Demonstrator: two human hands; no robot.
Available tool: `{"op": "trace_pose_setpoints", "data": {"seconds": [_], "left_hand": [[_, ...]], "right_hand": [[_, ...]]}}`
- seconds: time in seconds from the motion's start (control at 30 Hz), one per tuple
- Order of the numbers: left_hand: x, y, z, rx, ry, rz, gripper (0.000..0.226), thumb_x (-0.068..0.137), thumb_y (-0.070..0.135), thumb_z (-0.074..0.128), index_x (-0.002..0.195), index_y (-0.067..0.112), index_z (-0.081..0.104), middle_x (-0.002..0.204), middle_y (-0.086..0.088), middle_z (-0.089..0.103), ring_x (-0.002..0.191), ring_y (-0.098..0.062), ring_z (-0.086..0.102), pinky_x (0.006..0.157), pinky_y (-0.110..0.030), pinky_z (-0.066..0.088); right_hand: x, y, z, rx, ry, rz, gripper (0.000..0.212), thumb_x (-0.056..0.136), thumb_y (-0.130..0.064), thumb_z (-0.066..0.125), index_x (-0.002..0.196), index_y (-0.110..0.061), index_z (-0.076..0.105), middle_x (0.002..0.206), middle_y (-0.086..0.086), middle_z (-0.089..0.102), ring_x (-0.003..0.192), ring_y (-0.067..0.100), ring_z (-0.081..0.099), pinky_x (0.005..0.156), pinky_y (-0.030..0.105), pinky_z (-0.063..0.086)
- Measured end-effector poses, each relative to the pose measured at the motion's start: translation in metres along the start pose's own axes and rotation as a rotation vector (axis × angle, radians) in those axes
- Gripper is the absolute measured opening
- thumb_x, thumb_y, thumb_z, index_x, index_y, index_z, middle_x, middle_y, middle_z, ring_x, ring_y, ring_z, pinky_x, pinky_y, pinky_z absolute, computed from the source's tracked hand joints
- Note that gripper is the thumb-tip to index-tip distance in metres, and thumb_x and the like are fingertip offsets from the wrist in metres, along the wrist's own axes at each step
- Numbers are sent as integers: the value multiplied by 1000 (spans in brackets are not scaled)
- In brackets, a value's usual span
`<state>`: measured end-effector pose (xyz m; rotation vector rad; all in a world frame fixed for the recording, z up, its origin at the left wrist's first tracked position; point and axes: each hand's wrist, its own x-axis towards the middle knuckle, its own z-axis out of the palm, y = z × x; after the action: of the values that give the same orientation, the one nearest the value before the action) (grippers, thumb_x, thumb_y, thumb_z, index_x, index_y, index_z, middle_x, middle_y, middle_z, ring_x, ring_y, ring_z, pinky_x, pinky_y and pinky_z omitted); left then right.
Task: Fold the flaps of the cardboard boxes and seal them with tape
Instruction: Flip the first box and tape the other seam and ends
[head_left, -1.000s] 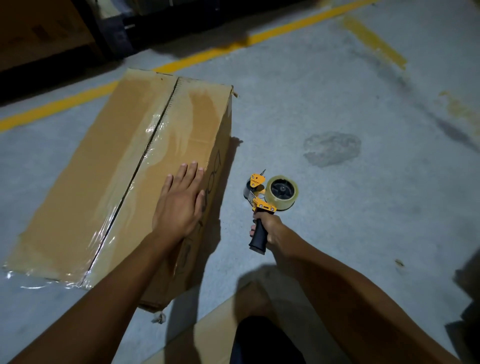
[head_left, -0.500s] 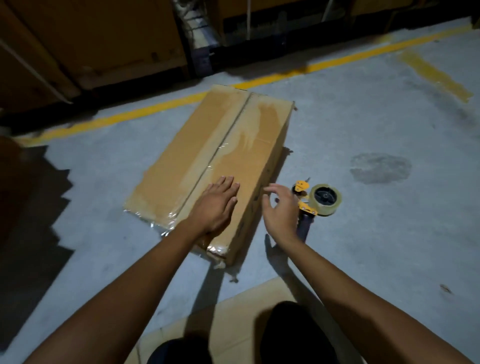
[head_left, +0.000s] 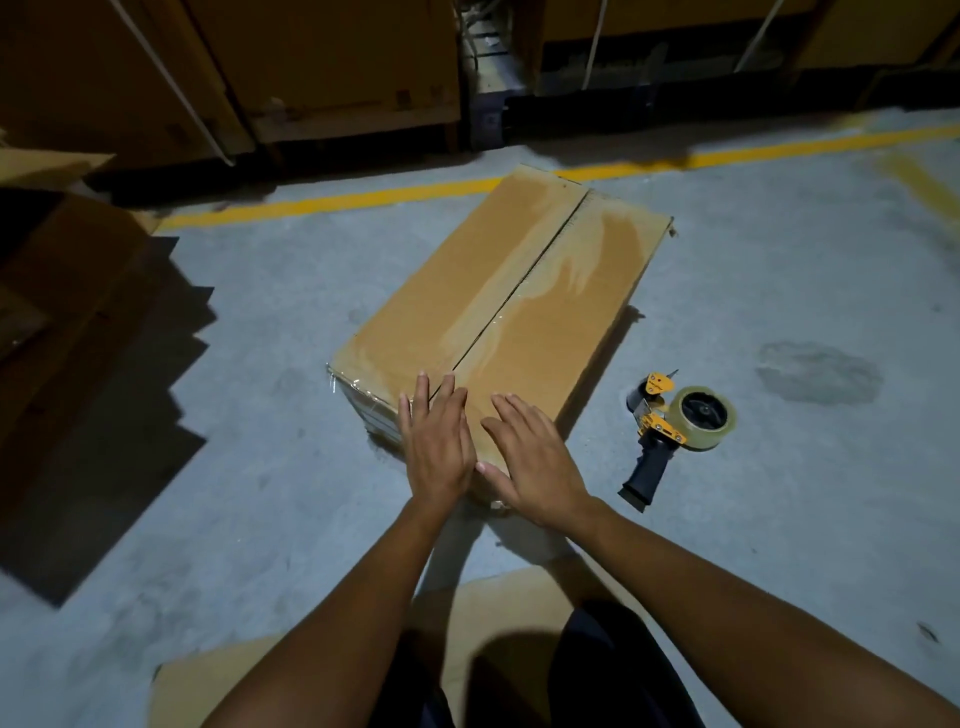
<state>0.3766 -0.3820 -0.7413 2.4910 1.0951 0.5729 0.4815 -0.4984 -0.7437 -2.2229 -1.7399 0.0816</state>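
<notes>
Both hands lie flat with straight fingers on the near end of the taped box (head_left: 498, 312): left hand (head_left: 439, 447), right hand (head_left: 530, 457). The tape gun (head_left: 675, 431) lies on the floor at the right.

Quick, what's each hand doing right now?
Left hand: open, flat on the taped brown cardboard box.
Right hand: open, resting on that box, holding nothing.

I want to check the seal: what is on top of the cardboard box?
Clear tape runs along the centre seam of the cardboard box, and the left hand and right hand lie flat on its near end. The left hand covers the seam there.
</notes>
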Motion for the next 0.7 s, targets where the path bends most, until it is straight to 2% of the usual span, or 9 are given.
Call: {"op": "trace_pose_setpoints", "data": {"seconds": [0.13,0.33,0.4,0.47,0.63,0.7], "left_hand": [[2,-5,3,-34,27,38,46,93,26,34,124,12,65,144,-5,55,142,-28,38,114,-48,25],[2,-13,4,30,-10,128,50,93,31,34,129,13,64,146,-6,53,143,-27,37,112,-48,29],[2,-15,3,77,-40,156,51,95,33,33,133,13,62,148,-6,51,144,-27,36,113,-48,30],[2,-15,1,118,-70,151,53,96,34,31,136,14,60,150,-5,49,145,-26,33,114,-48,30],[0,-7,-11,217,-189,127,60,99,40,17,148,19,46,158,-2,37,150,-23,22,120,-46,21],[1,-7,-18,232,-234,142,64,99,43,11,151,21,40,161,-1,31,151,-22,18,122,-44,17]], "right_hand": [[1,4,2,-90,-6,-67,63,97,-57,43,135,-9,56,154,18,44,146,34,35,118,49,28],[5,2,4,-240,-54,-114,62,96,-52,38,136,-7,55,149,24,47,141,41,41,113,56,37],[6,-2,1,-290,-95,-98,62,97,-52,37,140,-8,50,151,24,44,143,41,39,114,56,35],[7,-6,-3,-323,-144,-77,64,96,-52,47,144,-9,45,155,24,40,145,42,35,116,55,31],[8,-10,-17,-298,-310,-63,96,85,-53,71,157,-13,22,166,19,16,154,38,12,123,50,12],[10,-9,-26,-262,-352,-56,101,79,-60,72,156,-16,22,166,16,15,154,36,12,124,49,13]]}}
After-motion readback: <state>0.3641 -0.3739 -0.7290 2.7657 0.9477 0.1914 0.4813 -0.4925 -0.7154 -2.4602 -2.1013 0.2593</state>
